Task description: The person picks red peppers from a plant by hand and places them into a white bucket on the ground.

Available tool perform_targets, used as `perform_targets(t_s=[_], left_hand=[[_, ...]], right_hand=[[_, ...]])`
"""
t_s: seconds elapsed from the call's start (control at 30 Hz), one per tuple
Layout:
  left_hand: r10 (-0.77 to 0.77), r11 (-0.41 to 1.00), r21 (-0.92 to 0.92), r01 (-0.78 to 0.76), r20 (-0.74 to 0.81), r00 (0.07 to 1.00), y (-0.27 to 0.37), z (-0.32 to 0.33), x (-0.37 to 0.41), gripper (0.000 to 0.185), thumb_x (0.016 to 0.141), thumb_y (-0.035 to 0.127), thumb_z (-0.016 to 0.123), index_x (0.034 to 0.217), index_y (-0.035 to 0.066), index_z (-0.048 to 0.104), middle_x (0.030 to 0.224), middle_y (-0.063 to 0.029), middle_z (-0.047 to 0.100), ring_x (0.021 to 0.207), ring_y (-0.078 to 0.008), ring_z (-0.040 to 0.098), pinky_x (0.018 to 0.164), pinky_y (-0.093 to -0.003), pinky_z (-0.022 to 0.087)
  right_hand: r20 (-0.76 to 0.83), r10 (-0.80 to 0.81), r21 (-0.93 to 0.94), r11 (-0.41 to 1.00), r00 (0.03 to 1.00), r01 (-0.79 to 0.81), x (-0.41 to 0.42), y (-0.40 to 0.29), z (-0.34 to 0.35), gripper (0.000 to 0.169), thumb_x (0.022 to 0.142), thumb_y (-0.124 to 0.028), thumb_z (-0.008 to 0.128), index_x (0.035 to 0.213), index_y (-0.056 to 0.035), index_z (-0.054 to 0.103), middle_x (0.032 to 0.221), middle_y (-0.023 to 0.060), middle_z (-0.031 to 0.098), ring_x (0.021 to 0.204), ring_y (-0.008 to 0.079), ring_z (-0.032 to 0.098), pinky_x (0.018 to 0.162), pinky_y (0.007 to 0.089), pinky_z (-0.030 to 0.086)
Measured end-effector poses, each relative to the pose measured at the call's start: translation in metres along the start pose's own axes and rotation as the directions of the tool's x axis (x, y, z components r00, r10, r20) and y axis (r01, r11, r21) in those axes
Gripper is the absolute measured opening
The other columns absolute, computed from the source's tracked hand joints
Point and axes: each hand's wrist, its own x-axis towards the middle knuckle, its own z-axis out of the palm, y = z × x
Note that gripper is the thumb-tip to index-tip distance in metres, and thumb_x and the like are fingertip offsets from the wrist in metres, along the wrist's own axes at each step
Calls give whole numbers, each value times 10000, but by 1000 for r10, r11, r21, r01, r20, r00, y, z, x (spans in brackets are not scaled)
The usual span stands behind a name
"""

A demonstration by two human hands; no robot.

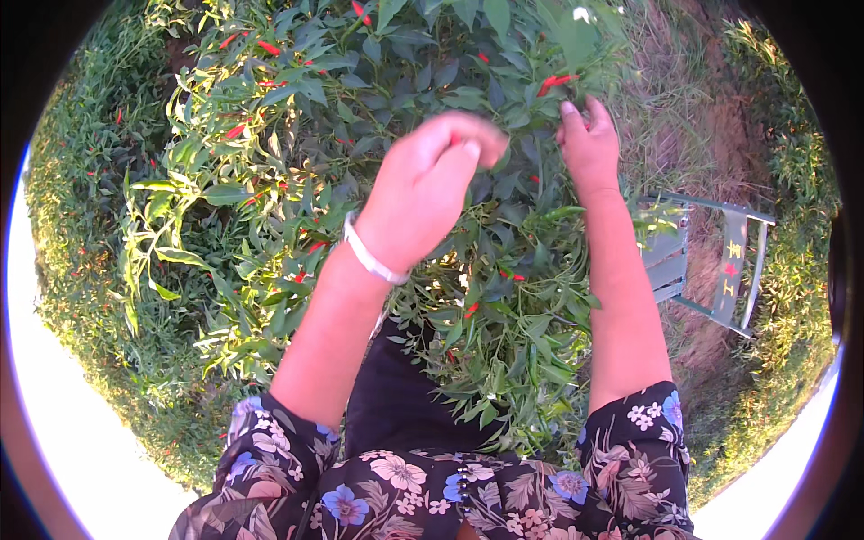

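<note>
My left hand (422,192), with a white bracelet (371,255) at the wrist, is raised over a chili pepper plant (432,74). Its fingers are curled and blurred, and a bit of red chili pepper (457,139) shows between thumb and forefinger. At the plant's right side, my right hand (591,148) has thumb and fingers drawn together among the leaves, with a sliver of red in its grip. Just above its fingertips hang red chili peppers (556,84). Leaves partly hide the right fingertips and whatever stem they touch.
A green metal-framed folding stool (732,263), bearing writing and a red star, stands on the soil path (709,351) at right. Leafy branches (513,337) press against my dark trousers (391,398). More pepper plants (88,223) grow at left, and another row (796,202) lines the far right.
</note>
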Motion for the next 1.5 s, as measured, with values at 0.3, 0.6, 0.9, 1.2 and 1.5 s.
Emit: perform_targets(t_s=[0.3,0.6,0.9,1.2,1.5], left_hand=[[-30,532,846,-18,40,999,-10,38,95,323,881,330,594,1012,41,657,881,-190,660,826,-374,619,721,-451,478],[-8,617,786,-22,35,999,-32,51,105,381,846,362,646,739,1,595,683,-186,593,657,-369,543,637,-430,450],[-107,881,449,151,-121,987,-44,82,36,318,841,267,683,728,-18,597,579,-138,567,506,-193,473,536,-353,425],[-147,923,330,197,-170,974,-40,91,-20,233,858,210,666,805,-12,620,567,-75,506,519,-143,423,517,-317,380],[-504,780,-457,428,-51,862,-4,55,-49,189,919,195,639,999,24,636,641,87,467,492,-1,347,444,-182,256]], right_hand=[[30,-146,43,989,989,145,-13,-7,15,287,908,-150,604,1156,-6,620,739,9,614,619,73,517,584,243,455],[107,79,159,983,991,-95,-38,-2,9,181,932,-167,587,1009,-10,630,699,32,596,597,91,521,567,265,444],[-36,-75,68,995,997,77,-44,0,-11,239,874,-203,669,1013,-11,644,817,63,655,698,116,560,667,284,481],[321,260,367,853,911,-373,-80,3,-49,134,921,-193,595,927,-59,591,621,-33,480,510,64,398,471,242,340],[444,267,554,668,855,-497,-111,16,-49,132,936,-206,558,964,-77,567,560,-29,411,446,78,343,437,243,298]])
